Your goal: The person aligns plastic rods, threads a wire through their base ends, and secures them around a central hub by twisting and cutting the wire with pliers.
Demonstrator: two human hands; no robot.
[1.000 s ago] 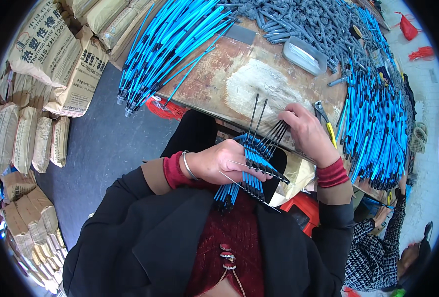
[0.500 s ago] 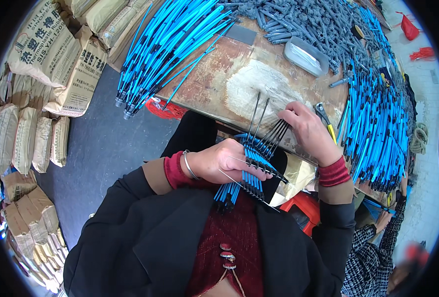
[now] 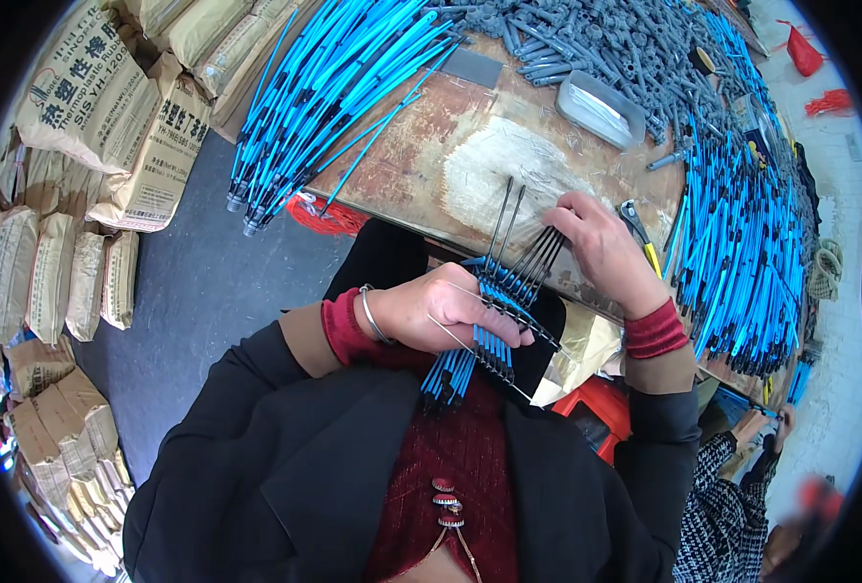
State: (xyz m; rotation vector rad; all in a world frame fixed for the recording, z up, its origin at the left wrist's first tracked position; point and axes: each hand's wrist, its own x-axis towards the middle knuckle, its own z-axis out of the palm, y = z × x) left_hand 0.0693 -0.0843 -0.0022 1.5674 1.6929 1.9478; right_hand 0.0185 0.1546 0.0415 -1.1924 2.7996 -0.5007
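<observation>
My left hand (image 3: pixel 436 309) is wrapped round a row of short blue tubes (image 3: pixel 448 377) with black ends, above my lap. Two thin wires (image 3: pixel 452 332) run across this row by my fingers. From its far side several thin black rods (image 3: pixel 540 255) stick out toward the table. My right hand (image 3: pixel 601 251) pinches the tips of a fanned group of them between thumb and fingers. Two more black rods (image 3: pixel 506 219) point up apart from that group, untouched by my right hand.
Long blue tubes (image 3: pixel 344 97) lie heaped at the table's left, and more (image 3: pixel 737 243) at its right. Grey plastic fittings (image 3: pixel 625 39) pile up behind a clear tray (image 3: pixel 601 112). Yellow-handled pliers (image 3: pixel 640 233) lie beside my right hand. Paper sacks (image 3: pixel 91 87) stand left; another person's hands (image 3: pixel 766 423) work at lower right.
My right hand has shifted slightly left with the rod tips still pinched. My left hand keeps its grip on the row. The other person's hands have come further into view.
</observation>
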